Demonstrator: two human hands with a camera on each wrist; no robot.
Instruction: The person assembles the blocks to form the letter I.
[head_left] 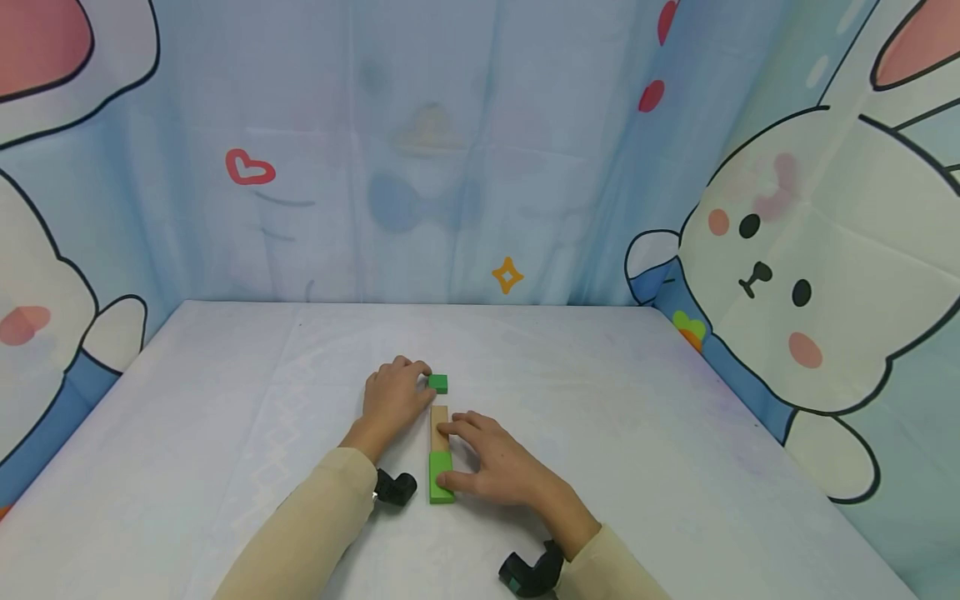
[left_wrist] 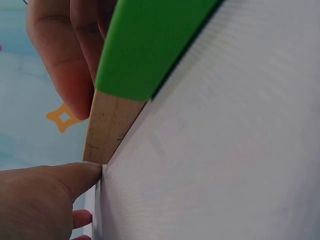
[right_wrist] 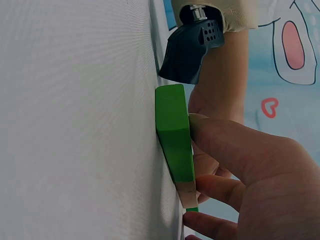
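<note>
In the head view, a long green block (head_left: pixel 441 487) and a plain wooden block (head_left: pixel 439 417) lie end to end in a line pointing away from me. A short green block (head_left: pixel 438 383) sits beyond them, across a small gap. My left hand (head_left: pixel 390 398) pinches that short block from its left side, thumb at the near edge and forefinger at the far one. The left thumb (left_wrist: pixel 82 175) appears at the wooden block's far end in the left wrist view. My right hand (head_left: pixel 498 462) rests fingers on the row, thumb on the long green block, forefinger on the wood.
A white cloth covers the table (head_left: pixel 637 433). Curtains with printed rabbits (head_left: pixel 817 275) hang behind it and along both sides. A black wrist device (head_left: pixel 532 573) is strapped by the right sleeve, another (head_left: pixel 396 487) by the left.
</note>
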